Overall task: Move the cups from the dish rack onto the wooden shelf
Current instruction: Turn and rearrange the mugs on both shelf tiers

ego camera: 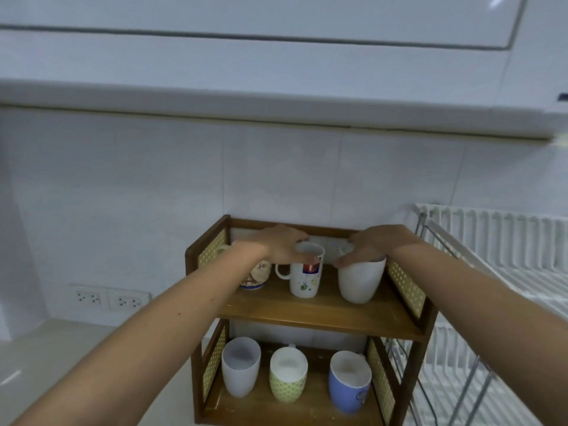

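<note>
Cups stand upright on the wooden shelf (319,315). We see the left hand (276,244) gripping the rim of the printed mug (305,276) from above, and the right hand (373,245) gripping the white cup (359,282). Both hands should let go upward.

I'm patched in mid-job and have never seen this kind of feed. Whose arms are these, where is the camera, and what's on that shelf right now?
No machine here: a person's two bare arms, filmed by one wide-angle camera on their head, looking forward and down. The left hand grips the rim of a white patterned mug; the right hand rests over the rim of a plain white cup. Both stand on the top level of the wooden shelf, beside a decorated cup partly hidden by the left arm. Below stand a pale cup, a green patterned cup and a blue cup. The white dish rack to the right shows no cups.
</note>
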Demonstrator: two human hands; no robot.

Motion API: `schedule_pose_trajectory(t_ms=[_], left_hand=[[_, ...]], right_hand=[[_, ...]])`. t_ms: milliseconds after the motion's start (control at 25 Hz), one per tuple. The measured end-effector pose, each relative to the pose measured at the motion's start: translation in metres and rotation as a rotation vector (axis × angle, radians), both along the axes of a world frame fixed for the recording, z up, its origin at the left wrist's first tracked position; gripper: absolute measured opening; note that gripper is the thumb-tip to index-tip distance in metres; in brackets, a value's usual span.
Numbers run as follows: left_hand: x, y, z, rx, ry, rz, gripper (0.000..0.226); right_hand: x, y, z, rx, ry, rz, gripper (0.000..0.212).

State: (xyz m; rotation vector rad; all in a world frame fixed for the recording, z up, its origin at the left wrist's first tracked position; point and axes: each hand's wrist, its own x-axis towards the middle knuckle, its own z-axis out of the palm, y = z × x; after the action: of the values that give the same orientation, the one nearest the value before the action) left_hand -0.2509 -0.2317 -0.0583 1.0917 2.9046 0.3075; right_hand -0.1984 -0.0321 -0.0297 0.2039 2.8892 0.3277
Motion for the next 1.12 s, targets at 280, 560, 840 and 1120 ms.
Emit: schedule_pose_trajectory(t_ms=[280, 560, 840, 1120], left_hand=[[-0.001, 0.018, -0.007, 0.019, 0.048, 0.050, 0.076], [0.002, 0.021, -0.006, -0.012, 0.034, 0.062, 0.073], [0.001, 0.021, 0.002, 0.066, -0.041, 0.028, 0.072], [0.001, 0.020, -0.001, 0.109, -0.061, 0.031, 0.069]], right_hand=[[0.011, 0.014, 0.006, -0.257, -0.083, 0.141, 0.081], [0.017, 0.014, 0.014, -0.208, 0.005, 0.030, 0.082], [0.018, 0.020, 0.012, -0.216, 0.038, -0.022, 0.079], [0.011, 0.027, 0.015, -0.292, -0.099, 0.050, 0.083]])
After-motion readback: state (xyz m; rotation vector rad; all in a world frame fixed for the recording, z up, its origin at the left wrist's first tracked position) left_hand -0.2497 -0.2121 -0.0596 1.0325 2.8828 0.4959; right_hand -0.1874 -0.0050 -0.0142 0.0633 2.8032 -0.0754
